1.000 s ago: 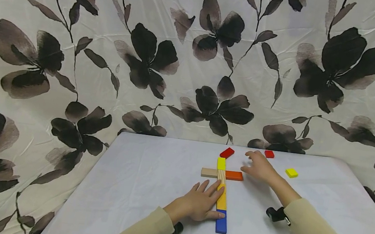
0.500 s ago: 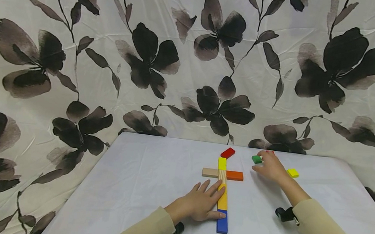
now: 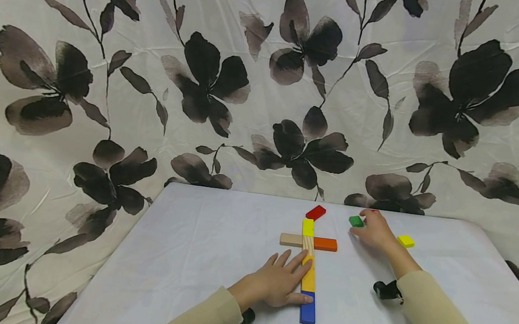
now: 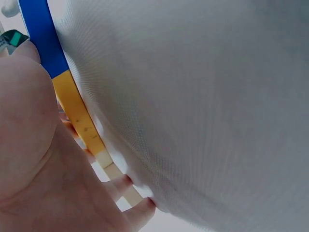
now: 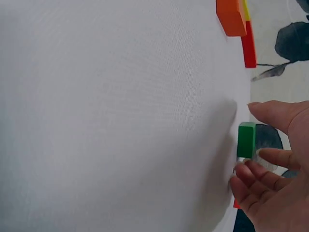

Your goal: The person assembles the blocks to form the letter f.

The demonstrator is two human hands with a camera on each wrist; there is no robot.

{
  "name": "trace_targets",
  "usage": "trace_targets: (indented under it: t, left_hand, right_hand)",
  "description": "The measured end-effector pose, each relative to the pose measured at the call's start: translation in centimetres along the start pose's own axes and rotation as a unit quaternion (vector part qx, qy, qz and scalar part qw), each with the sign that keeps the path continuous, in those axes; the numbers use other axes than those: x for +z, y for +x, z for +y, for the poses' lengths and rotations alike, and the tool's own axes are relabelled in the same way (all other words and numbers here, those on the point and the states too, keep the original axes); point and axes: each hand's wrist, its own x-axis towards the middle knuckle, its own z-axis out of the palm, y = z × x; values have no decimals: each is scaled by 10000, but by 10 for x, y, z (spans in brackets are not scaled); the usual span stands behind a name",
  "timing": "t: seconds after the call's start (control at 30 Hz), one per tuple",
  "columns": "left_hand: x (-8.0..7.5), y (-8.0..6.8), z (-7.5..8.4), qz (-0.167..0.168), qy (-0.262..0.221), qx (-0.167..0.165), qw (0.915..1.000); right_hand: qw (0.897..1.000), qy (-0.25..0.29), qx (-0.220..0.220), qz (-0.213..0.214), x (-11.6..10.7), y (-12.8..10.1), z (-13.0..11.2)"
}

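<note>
In the head view a column of wooden blocks lies on the table: bright yellow, pale wood, orange-yellow and blue. A tan block and an orange block flank it like a crossbar. My left hand rests along the column's left side, fingers spread onto the orange-yellow block, thumb on the blue one. At the back right, my right hand hovers beside a green block. The right wrist view shows this green block between parted thumb and fingers, apparently untouched.
A tilted red block lies just beyond the column's far end. Right of my right hand sits a yellow block. Another red block is mostly hidden behind that hand. A floral cloth hangs behind the white table.
My right hand has moved right from near the orange block, uncovering the green block and covering most of the back red one. The left hand stays in place.
</note>
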Motion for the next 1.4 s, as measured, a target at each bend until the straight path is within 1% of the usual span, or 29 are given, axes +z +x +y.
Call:
trace_targets:
  t: [0.4, 0.8, 1.4]
  left_hand:
    - [-1, 0, 0, -31, 36, -15, 10000]
    - [-2, -1, 0, -25, 55, -34, 10000]
    - [-2, 0, 0, -25, 39, 8, 10000]
  right_hand:
    - [9998, 34, 176, -27, 2, 8, 5]
    - [9995, 93, 282, 94, 6, 12, 4]
    - [9996, 141, 51, 227, 13, 16, 5]
